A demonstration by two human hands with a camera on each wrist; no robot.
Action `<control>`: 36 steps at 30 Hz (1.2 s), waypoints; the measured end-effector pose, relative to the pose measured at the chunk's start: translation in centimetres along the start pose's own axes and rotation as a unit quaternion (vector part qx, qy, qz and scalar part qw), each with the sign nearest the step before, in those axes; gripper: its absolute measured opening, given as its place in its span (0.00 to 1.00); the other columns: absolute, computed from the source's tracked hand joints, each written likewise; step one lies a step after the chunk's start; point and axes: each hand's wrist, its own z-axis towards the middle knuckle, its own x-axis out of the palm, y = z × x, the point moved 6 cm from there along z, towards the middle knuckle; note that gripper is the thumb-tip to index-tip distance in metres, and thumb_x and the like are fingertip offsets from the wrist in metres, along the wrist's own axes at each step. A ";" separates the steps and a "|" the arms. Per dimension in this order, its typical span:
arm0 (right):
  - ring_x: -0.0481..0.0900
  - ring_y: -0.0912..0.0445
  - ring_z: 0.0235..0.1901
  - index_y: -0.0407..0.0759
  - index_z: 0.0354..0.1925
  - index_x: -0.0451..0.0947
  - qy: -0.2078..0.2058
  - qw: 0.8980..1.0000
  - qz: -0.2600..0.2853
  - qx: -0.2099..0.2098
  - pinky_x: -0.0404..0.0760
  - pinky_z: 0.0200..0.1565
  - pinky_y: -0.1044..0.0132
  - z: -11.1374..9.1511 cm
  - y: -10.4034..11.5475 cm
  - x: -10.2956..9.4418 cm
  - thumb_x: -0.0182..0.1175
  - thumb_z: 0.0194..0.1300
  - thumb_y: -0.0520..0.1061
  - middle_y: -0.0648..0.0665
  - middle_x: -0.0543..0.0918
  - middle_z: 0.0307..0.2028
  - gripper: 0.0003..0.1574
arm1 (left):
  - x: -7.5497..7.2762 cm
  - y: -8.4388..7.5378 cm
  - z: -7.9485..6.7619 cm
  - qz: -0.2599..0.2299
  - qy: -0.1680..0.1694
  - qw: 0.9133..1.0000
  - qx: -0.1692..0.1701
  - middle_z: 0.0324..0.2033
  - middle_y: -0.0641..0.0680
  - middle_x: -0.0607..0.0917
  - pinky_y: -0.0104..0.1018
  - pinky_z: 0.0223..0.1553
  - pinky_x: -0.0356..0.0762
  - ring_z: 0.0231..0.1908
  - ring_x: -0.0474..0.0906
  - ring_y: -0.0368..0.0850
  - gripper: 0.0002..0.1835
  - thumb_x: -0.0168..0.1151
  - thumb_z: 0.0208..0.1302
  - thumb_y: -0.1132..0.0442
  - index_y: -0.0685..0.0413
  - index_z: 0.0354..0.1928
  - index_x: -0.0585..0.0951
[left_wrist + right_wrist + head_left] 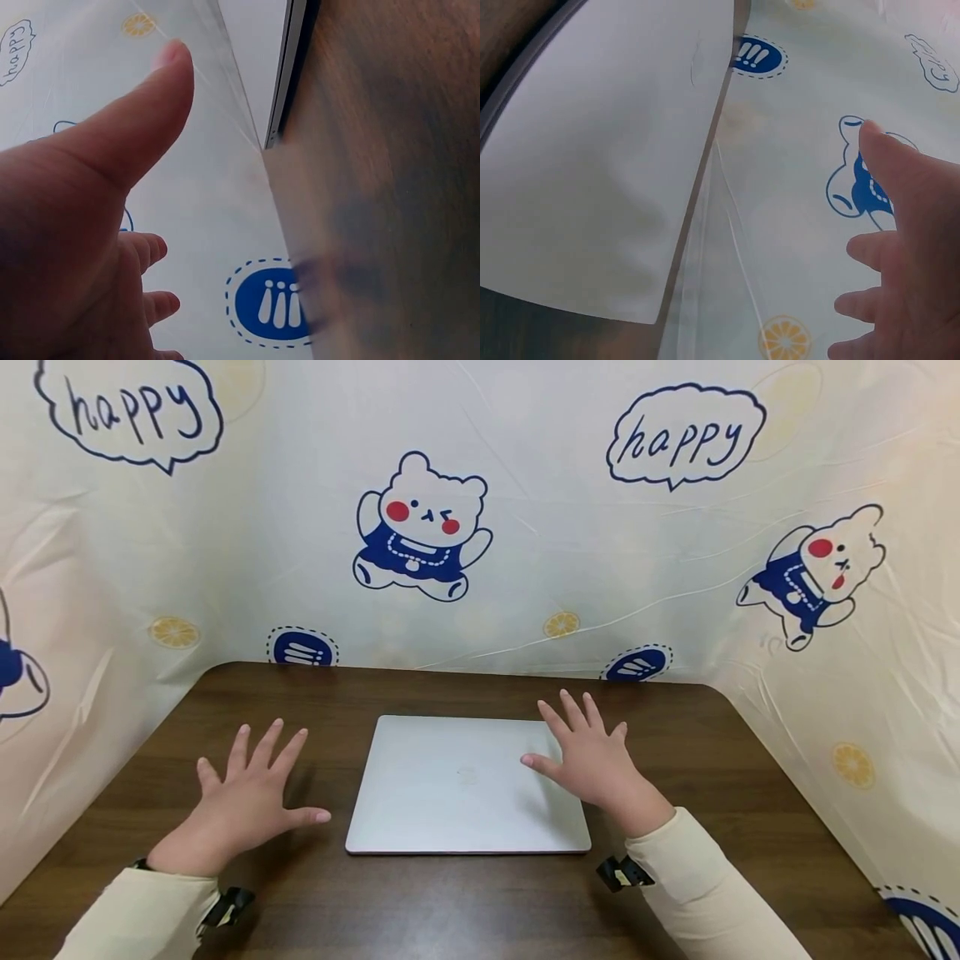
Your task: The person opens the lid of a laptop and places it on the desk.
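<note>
A closed silver laptop (450,785) lies flat in the middle of the brown table. My left hand (243,810) is spread over the table to the laptop's left, its thumb pointing toward the laptop's edge and a gap between them. Over the laptop's right side hovers my right hand (592,760), fingers spread, casting a soft shadow on the lid. In the left wrist view the laptop's thin side edge (279,90) shows beyond the thumb (161,97). The right wrist view shows the pale lid (600,165) with the right hand (915,247) apart from it. Both hands hold nothing.
The wooden table (465,902) has rounded far corners. A pale printed curtain (525,543) with bears, orange slices and speech bubbles hangs behind it and along both sides. Dark straps (227,907) sit at both wrists, by the cream sleeves (697,868).
</note>
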 end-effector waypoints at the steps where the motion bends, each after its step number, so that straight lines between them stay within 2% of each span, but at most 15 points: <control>1: 0.35 0.40 0.67 0.59 0.69 0.45 -0.002 1.000 0.000 -0.001 0.47 0.49 0.26 0.0 0.1 0.0 0.37 0.50 0.82 0.43 0.43 0.69 0.54 | 0.1 0.0 0.0 0.001 0.001 1.000 0.000 0.66 0.67 0.41 0.76 0.42 0.21 0.61 0.21 0.71 0.64 0.58 0.33 0.24 0.51 0.69 0.45; 9: 0.38 0.40 0.67 0.58 0.69 0.48 -0.012 1.000 -0.007 -0.018 0.49 0.49 0.26 -0.3 0.8 0.2 0.38 0.51 0.81 0.43 0.46 0.69 0.53 | 0.4 -0.1 0.0 -0.001 0.007 1.000 0.001 0.66 0.68 0.43 0.76 0.43 0.22 0.62 0.26 0.72 0.63 0.59 0.33 0.24 0.52 0.69 0.49; 19: 0.43 0.42 0.67 0.59 0.68 0.52 -0.024 0.999 -0.002 -0.034 0.52 0.50 0.28 -0.2 1.7 0.7 0.42 0.51 0.79 0.44 0.50 0.68 0.51 | 0.6 -0.5 -0.3 -0.017 0.003 1.000 0.025 0.66 0.66 0.46 0.76 0.46 0.27 0.63 0.33 0.71 0.62 0.59 0.36 0.26 0.50 0.69 0.47; 26: 0.46 0.42 0.66 0.57 0.67 0.54 -0.028 0.998 0.003 -0.048 0.57 0.50 0.31 -0.4 2.5 0.8 0.45 0.52 0.78 0.44 0.52 0.68 0.50 | 0.7 -0.8 -0.4 -0.019 0.003 0.999 0.031 0.66 0.67 0.48 0.75 0.48 0.29 0.63 0.37 0.70 0.61 0.61 0.36 0.28 0.53 0.68 0.50; 36: 0.48 0.45 0.66 0.57 0.66 0.56 -0.013 0.998 -0.005 -0.061 0.59 0.51 0.33 -0.5 3.5 1.6 0.48 0.52 0.76 0.45 0.53 0.67 0.49 | 0.9 -1.3 -0.3 -0.010 -0.003 0.999 0.052 0.64 0.67 0.52 0.74 0.49 0.39 0.62 0.43 0.71 0.58 0.62 0.37 0.30 0.58 0.66 0.56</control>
